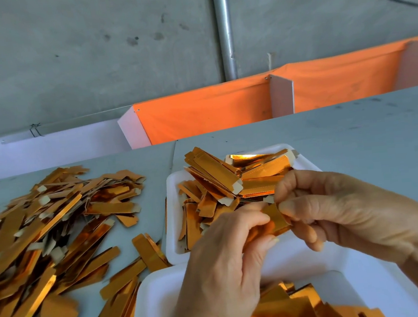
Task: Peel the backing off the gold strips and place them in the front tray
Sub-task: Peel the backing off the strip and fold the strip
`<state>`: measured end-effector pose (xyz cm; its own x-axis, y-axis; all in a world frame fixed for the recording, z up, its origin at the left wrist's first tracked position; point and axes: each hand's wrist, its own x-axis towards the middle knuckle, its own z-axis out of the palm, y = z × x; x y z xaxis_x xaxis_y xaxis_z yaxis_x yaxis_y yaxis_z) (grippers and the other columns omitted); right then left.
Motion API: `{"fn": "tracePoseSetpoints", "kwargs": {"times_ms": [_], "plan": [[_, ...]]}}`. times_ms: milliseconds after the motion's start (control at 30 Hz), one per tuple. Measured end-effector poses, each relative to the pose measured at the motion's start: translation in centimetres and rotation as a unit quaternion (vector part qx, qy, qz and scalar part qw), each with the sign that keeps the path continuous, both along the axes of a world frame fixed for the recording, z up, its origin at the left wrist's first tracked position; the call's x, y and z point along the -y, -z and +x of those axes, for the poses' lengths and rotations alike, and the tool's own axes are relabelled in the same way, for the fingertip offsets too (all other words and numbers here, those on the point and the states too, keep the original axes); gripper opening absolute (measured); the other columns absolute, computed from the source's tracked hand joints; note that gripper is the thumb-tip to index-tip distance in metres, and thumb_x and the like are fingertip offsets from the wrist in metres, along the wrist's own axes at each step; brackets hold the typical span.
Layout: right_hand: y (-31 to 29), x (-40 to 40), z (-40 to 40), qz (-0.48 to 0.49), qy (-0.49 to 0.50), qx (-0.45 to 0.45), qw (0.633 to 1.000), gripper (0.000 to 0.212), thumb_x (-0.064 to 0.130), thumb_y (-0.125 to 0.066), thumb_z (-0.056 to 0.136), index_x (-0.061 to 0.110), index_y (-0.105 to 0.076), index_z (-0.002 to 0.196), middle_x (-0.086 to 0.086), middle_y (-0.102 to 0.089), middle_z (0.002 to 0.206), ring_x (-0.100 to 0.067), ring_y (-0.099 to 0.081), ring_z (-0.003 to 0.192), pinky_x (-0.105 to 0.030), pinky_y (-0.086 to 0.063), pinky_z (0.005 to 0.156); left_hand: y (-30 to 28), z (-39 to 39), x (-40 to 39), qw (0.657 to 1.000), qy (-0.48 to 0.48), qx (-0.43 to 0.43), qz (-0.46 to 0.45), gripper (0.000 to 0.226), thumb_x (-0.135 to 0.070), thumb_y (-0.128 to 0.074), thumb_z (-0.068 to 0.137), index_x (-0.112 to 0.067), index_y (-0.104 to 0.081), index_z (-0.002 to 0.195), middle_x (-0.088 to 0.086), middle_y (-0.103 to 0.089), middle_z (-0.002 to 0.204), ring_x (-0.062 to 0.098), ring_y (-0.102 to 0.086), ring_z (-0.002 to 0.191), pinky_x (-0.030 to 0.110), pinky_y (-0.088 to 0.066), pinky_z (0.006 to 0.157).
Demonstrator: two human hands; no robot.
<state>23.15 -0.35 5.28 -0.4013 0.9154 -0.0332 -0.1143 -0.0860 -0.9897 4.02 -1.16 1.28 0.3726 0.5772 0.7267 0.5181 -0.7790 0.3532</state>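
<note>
Both hands meet over the gap between 2 white foam trays. The left hand (pixel 227 265) curls its fingers and thumb round the near end of a short shiny gold foil strip (pixel 275 219), pinching it from below. The right hand (pixel 334 213) pinches the strip's far end between thumb and forefinger, its other fingers bent inward beneath. Whether any backing has lifted from the strip cannot be told.

The strip sits at the centre, above the near rim of the far white foam tray (pixel 172 212), which holds a heap of gold strips reaching toward 12 o'clock. At 6 o'clock lies the front white foam tray (pixel 159 296), with flat gold pieces in its right half; its far rim lies just under the left hand. At 9 o'clock a large loose pile of gold strips (pixel 44 223) spreads across the grey table (pixel 365 139). Bare tabletop lies at 2 o'clock, bounded at 12 o'clock by an orange cloth partition (pixel 211 107).
</note>
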Motion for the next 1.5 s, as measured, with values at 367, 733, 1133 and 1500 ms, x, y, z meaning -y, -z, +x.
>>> {"fn": "tracePoseSetpoints", "kwargs": {"times_ms": [367,733,1133,1500], "plan": [[0.0,0.0,-0.2,-0.008,0.027,0.002,1.000,0.005,0.007,-0.063,0.067,0.009,-0.064,0.072,-0.008,-0.051,0.052,-0.016,-0.050,0.042,-0.022,-0.045,0.041,0.1,0.1,0.2,0.999,0.009,0.029,-0.046,0.017,-0.040,-0.047,0.089,-0.034,-0.049,0.105,-0.017,-0.063,0.111,-0.005,-0.058,0.101,0.008,-0.048,0.079],[0.2,0.1,-0.2,0.009,0.032,0.026,0.999,0.015,0.010,-0.067,0.067,0.006,-0.061,0.080,-0.013,-0.055,0.054,-0.018,-0.051,0.043,-0.021,-0.046,0.043,-0.2,0.0,0.1,1.000,0.002,-0.014,0.009,0.021,-0.031,-0.049,0.090,-0.028,-0.050,0.111,-0.011,-0.066,0.109,-0.001,-0.057,0.102,0.012,-0.049,0.081],[0.6,-0.2,0.5,0.013,-0.035,-0.042,0.998,0.011,0.020,-0.074,0.076,0.012,-0.067,0.081,-0.004,-0.055,0.062,-0.014,-0.056,0.049,-0.019,-0.047,0.047,-0.3,-0.3,0.2,0.999,0.032,0.012,0.001,0.018,-0.026,-0.051,0.091,-0.025,-0.054,0.109,-0.011,-0.062,0.115,-0.002,-0.058,0.106,0.018,-0.052,0.083],[1.7,-0.8,0.1,-0.018,-0.084,-0.114,0.990,0.039,0.031,-0.086,0.066,0.008,-0.066,0.089,-0.003,-0.055,0.060,-0.014,-0.055,0.048,-0.020,-0.047,0.048,-0.4,-0.2,0.5,0.987,0.072,0.088,-0.110,0.018,-0.035,-0.051,0.091,-0.035,-0.056,0.108,-0.023,-0.064,0.111,-0.005,-0.061,0.102,0.009,-0.048,0.079]]}}
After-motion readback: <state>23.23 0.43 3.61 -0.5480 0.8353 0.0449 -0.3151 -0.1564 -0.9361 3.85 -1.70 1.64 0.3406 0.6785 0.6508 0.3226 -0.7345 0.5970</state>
